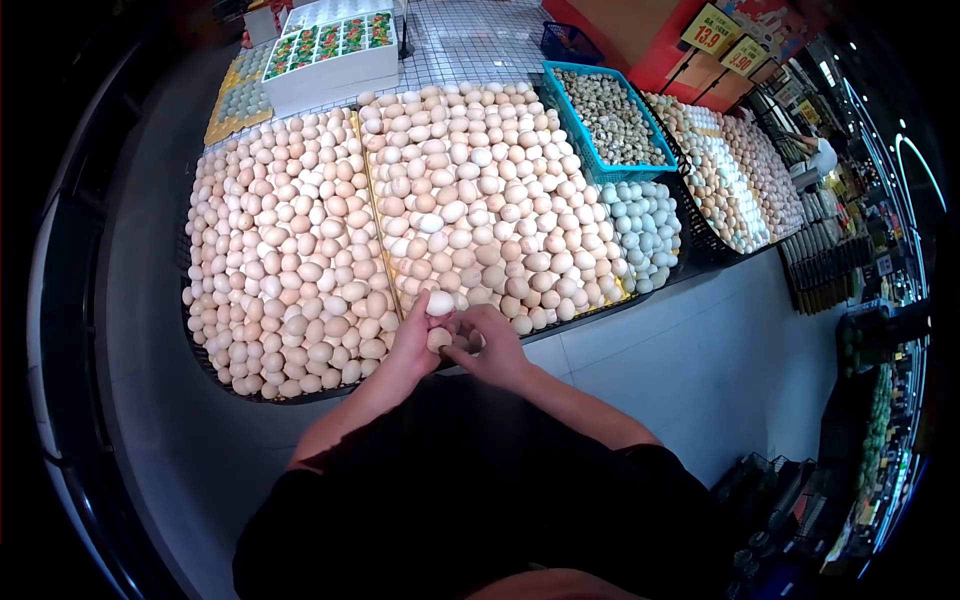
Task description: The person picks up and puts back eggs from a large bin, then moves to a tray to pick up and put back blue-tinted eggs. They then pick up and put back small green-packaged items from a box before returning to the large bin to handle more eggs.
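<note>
At the front edge of the egg display, my two hands are close together. My left hand (412,340) is curled around eggs: a pale egg (440,303) shows at its fingertips and a light brown egg (438,340) lies lower, by the palm. Close beside it, my right hand (492,345) has its fingers bent around an egg that is partly hidden, its thumb near the light brown egg. Just beyond both hands spread rows of beige and pinkish eggs (470,200), split by a yellow divider (377,215) from another large section of eggs (285,240).
Bluish-green eggs (648,230) lie at the right, below a turquoise basket (603,172) of small speckled eggs. A white foam box (335,85) with colourful packed items stands at the back left. Price signs (706,34) rise at the back right, and a person (820,160) is farther right.
</note>
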The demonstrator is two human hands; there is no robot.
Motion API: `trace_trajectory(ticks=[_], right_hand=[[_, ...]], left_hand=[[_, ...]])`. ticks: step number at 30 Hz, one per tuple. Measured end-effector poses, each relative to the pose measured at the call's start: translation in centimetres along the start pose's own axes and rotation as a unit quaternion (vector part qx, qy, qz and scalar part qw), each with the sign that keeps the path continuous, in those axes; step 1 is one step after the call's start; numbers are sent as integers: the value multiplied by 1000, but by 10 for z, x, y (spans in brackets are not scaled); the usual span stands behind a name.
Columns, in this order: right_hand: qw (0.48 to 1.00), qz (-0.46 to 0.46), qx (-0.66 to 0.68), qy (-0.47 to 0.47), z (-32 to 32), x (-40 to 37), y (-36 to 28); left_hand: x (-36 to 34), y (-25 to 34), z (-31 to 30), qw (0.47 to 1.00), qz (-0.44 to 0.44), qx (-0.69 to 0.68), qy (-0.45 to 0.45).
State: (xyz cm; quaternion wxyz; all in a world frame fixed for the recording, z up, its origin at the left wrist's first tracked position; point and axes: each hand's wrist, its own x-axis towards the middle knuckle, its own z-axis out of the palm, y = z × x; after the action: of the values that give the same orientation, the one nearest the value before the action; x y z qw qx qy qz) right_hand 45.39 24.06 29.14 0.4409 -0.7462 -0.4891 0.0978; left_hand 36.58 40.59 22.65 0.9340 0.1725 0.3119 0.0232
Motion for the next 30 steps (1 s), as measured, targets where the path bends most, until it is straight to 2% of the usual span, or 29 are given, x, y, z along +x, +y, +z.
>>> trace_trajectory(ticks=[2, 3, 4, 5, 6, 7, 9, 10, 11, 13, 14, 15, 17, 18, 19, 20, 21, 22, 23, 25, 28, 30], right_hand=[[992, 96, 53, 59, 2, -10, 8], [992, 97, 51, 62, 2, -11, 15], [911, 265, 307, 72, 2, -11, 22], [737, 406, 535, 73, 2, -12, 29], [737, 403, 538, 73, 0, -13, 32], [695, 415, 586, 30, -6, -14, 37], [603, 429, 670, -63, -18, -11, 45], [626, 403, 663, -84, -20, -8, 45], [633, 410, 649, -94, -24, -6, 50], [620, 418, 655, -113, -32, -2, 68], [618, 411, 660, -116, -37, -1, 77], [623, 396, 663, -124, -44, 0, 85], [621, 380, 672, -132, -58, 0, 101], [592, 367, 703, -143, -69, 1, 110], [563, 354, 731, -155, -79, 0, 119], [550, 379, 732, -136, -84, -2, 134], [545, 378, 735, -143, -92, -1, 147], [538, 363, 744, -159, -100, -1, 158], [530, 348, 753, -175, -107, -3, 169], [531, 383, 734, -177, -119, -5, 188], [490, 383, 753, -213, -140, -2, 220], [507, 400, 731, -219, -150, -3, 235]], left_hand=[[-4, 1, 6, 1000, 6, 23, 17], [-5, -1, 8, 1000, 4, 24, 14], [-7, -3, 9, 982, 93, 162, -15], [-9, -4, 11, 937, 181, 295, -42], [-29, 4, 38, 930, 171, 322, -49], [-34, 4, 47, 928, 174, 327, -48], [-38, 0, 58, 861, 184, 470, -62], [-31, -7, 57, 822, 232, 516, -66], [-29, -12, 59, 819, 237, 519, -61], [-27, -17, 75, 730, 292, 617, -41], [-16, -22, 70, 668, 338, 662, -39], [-16, -24, 85, 662, 338, 668, -35], [-20, -33, 116, 699, 258, 665, 59], [-12, -39, 114, 740, 260, 617, 59], [0, -44, 112, 738, 257, 620, 66], [14, -46, 110, 848, 213, 480, 76], [25, -47, 109, 929, 165, 322, 83], [30, -47, 109, 985, 96, 129, 67], [34, -49, 103, 984, 100, 127, 78], [43, -61, 81, 995, 48, -84, 18], [50, -88, 79, 991, 81, -90, 55], [51, -107, 86, 987, 90, -103, 86]])
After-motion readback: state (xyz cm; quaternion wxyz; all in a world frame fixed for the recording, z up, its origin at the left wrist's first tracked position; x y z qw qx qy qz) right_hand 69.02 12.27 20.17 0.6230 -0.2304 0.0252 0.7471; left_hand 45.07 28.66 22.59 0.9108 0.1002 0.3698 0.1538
